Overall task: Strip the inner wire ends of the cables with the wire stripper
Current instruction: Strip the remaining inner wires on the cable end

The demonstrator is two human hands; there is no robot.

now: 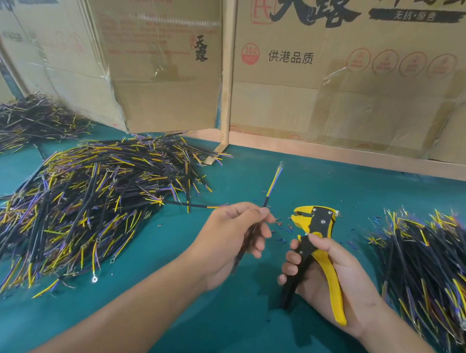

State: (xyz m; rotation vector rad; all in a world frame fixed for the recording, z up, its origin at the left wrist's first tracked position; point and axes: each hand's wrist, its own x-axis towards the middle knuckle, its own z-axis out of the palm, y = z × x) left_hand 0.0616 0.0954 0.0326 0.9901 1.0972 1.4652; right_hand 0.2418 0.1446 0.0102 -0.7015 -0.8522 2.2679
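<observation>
- Right hand (pixel 337 279): wrapped around the handles of the yellow-and-black wire stripper (pixel 314 250), its head pointing up and away.
- Left hand (pixel 234 238): pinching one black cable (pixel 265 202) between thumb and fingers; its yellow and blue inner wires point up, away from the person, to the left of the stripper head.
- Green table (pixel 245 325): small insulation scraps (pixel 283 227) lie between the hands.
- Cable piles: large heap (pixel 89 209) at left, smaller heap (pixel 432 265) at right.
- Cardboard boxes (pixel 353 74): standing behind.

Black cable (pixel 265 202) with yellow and blue inner wires pointing up, yellow-black wire stripper (pixel 314 223) upright beside it
</observation>
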